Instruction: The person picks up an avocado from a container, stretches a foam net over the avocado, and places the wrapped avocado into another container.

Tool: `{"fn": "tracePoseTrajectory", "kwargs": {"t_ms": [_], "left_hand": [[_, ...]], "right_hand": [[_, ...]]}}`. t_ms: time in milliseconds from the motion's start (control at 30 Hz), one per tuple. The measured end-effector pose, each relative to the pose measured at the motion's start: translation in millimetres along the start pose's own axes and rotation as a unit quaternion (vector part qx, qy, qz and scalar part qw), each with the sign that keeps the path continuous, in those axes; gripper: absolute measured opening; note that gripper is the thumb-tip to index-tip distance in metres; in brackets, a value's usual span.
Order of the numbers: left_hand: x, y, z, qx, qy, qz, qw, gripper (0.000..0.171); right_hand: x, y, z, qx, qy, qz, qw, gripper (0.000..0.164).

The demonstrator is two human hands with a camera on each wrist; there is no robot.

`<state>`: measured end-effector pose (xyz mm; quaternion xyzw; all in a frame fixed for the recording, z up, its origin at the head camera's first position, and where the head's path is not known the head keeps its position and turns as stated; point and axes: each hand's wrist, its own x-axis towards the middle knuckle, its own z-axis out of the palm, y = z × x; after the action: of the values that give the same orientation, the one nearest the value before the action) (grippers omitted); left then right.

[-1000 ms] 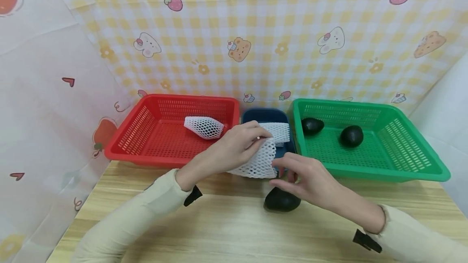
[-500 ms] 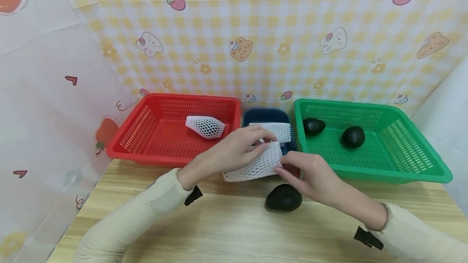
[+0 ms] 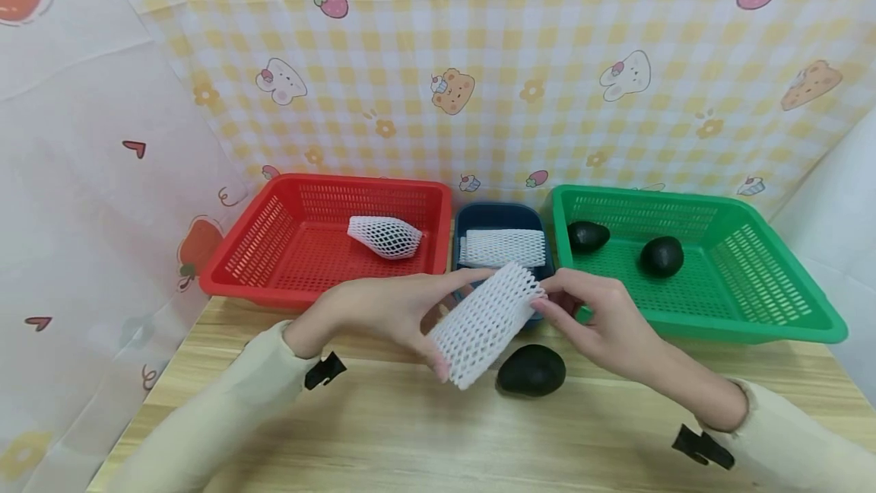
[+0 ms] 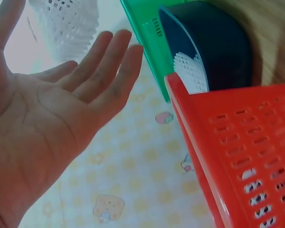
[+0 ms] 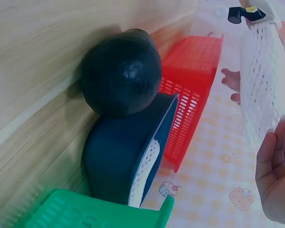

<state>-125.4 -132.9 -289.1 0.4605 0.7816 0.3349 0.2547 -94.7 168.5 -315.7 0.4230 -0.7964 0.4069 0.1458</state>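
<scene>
My right hand [image 3: 605,326] pinches one end of a white foam net sleeve [image 3: 482,329], held slantwise over the near side of the navy bin. At the sleeve's other end is my left hand [image 3: 386,314], thumb spread along its lower edge. In the left wrist view the left hand's fingers [image 4: 102,71] are extended, with the palm facing the sleeve [image 4: 66,28]. A dark avocado [image 3: 532,371] lies on the table just below the sleeve. In the right wrist view the right fingertips [image 5: 270,142] meet the sleeve's end [image 5: 263,80].
At the left stands a red basket [image 3: 328,299] with a net-wrapped fruit [image 3: 386,238]. The navy bin [image 3: 496,211] between the baskets holds more foam nets [image 3: 506,247]. On the right, a green basket [image 3: 746,287] contains two dark avocados [image 3: 661,257].
The left hand has shifted from the sleeve's top to its lower left end, spreading thumb and fingers. The right hand has taken hold of the sleeve, which now tilts more steeply.
</scene>
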Motion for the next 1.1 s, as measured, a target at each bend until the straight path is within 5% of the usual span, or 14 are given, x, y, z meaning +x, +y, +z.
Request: {"fn": "tracePoseTrajectory", "kwargs": {"t_ms": [200,300,433,600,733,867,933,1100], "left_hand": [[-10.8,-1.5,-5.4,0.015,-0.012,0.03,0.9994,0.125],[-15.5,-1.6,-8.6,0.034,-0.004,0.02,0.9992,0.115],[-19.5,-3.5,-11.7,0.033,0.017,-0.004,0.9993,0.091],[-15.0,-10.0,-10.3,0.061,0.081,-0.005,0.9948,0.063],[-11.2,-12.1,-8.6,0.091,0.157,-0.006,0.9834,0.046],[-12.0,-10.4,-9.1,0.093,0.224,-0.018,0.9699,0.042],[-12.8,-11.7,-8.8,0.087,0.244,-0.019,0.9656,0.04],[-15.3,-19.5,-10.1,0.089,0.281,-0.013,0.9555,0.035]], "right_hand": [[-1,2,-1,0.002,0.006,-0.004,1.0,0.021],[-2,3,-1,0.002,0.008,-0.005,1.0,0.011],[-1,3,-1,-0.002,0.008,-0.004,1.0,0.018],[-2,2,-2,-0.003,0.001,-0.004,1.0,0.029],[-2,0,-1,0.005,-0.019,-0.007,1.0,0.011],[-3,-1,0,0.015,-0.038,-0.013,0.999,0.009],[-3,-1,0,0.017,-0.043,-0.017,0.999,0.016],[-6,-4,-3,0.021,-0.053,-0.03,0.998,0.002]]}}
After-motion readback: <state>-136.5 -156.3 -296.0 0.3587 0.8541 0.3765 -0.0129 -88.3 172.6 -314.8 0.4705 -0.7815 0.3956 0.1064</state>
